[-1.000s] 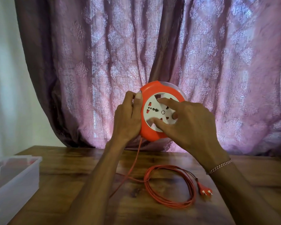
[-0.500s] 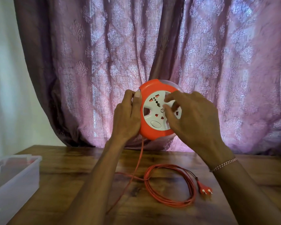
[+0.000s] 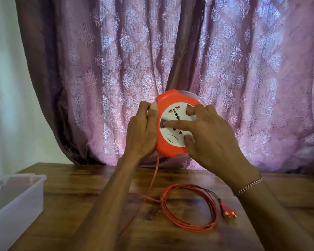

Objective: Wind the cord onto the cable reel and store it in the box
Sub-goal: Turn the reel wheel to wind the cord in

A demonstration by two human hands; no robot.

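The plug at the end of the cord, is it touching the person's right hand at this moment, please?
Apart. The head view shows the plug lying on the table, with bare wood between it and the right hand, which is up on the reel.

Both forearms raised forward, left hand curled in a grip, right hand fingers spread.

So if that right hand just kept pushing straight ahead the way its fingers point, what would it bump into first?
The right hand already touches the white socket face of the cable reel. Its fingers point left across it, so next would likely come the left hand gripping the reel's edge; depth is unclear.
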